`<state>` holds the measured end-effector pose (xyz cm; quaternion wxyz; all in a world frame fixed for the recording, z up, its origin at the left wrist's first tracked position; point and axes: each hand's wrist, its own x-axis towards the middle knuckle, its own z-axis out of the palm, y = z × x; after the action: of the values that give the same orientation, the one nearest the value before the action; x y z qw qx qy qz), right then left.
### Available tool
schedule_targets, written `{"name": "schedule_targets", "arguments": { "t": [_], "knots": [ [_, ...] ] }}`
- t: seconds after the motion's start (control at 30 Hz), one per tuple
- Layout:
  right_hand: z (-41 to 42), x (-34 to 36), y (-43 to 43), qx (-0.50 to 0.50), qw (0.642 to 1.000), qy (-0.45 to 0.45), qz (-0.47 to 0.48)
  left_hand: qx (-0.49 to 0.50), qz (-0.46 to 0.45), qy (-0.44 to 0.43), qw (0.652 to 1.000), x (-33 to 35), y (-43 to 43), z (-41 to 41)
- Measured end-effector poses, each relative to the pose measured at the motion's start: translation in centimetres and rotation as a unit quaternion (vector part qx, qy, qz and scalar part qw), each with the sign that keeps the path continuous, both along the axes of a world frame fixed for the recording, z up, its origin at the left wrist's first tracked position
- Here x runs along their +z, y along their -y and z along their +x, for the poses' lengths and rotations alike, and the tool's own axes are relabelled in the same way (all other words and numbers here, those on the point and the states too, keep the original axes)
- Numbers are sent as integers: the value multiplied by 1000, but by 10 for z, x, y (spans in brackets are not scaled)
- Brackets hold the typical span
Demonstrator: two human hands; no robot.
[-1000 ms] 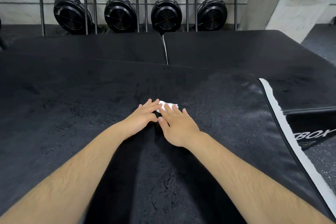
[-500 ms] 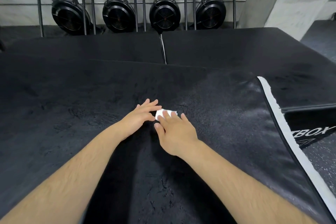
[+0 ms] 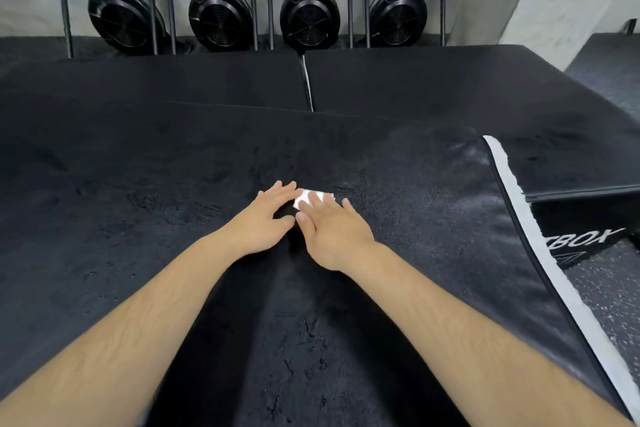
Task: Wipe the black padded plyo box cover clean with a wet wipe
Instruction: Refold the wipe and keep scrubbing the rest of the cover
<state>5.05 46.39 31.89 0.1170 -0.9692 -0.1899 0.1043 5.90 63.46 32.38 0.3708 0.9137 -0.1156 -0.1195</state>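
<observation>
Right hand [image 3: 332, 232] lies flat with fingers straight and spread, pressing the 1 wet wipe [image 3: 302, 200] onto the cover [image 3: 156, 218]; nothing is curled round it. The wipe is white, folded small, mostly hidden under my fingertips and showing between them.

Left hand [image 3: 263, 222] is also flat on the cover, palm down, fingers relaxed, just left of the right hand. Its fingertips sit at the wipe's left edge; can't tell if they touch.

The cover is black and padded, and runs under both forearms. 1 light grey trim strip [image 3: 519, 218] runs along its edge, well right of my right hand.

Past the trim, lower down, is 1 black box [image 3: 581, 208]. Its white lettering [image 3: 588, 238] reads "BOX", with a letter before it cut off by the trim. The line logo beneath is unreadable.

Ahead of the hands are 2 black pads [image 3: 156, 80] side by side, then 4 round black fan housings [image 3: 310, 17] in a row at the wall. Speckled floor [image 3: 616, 295] is far right.
</observation>
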Motion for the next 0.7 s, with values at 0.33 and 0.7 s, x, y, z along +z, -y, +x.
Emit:
{"name": "schedule_targets", "arguments": {
  "t": [0.33, 0.7],
  "knots": [
    [-30, -3, 1, 33, 999, -7, 4, -100, 60, 118, 986, -10, 2, -37],
    [-10, 48, 42, -143, 979, 1, 147, -127, 281, 170, 936, -21, 34, -86]
  ]
}}
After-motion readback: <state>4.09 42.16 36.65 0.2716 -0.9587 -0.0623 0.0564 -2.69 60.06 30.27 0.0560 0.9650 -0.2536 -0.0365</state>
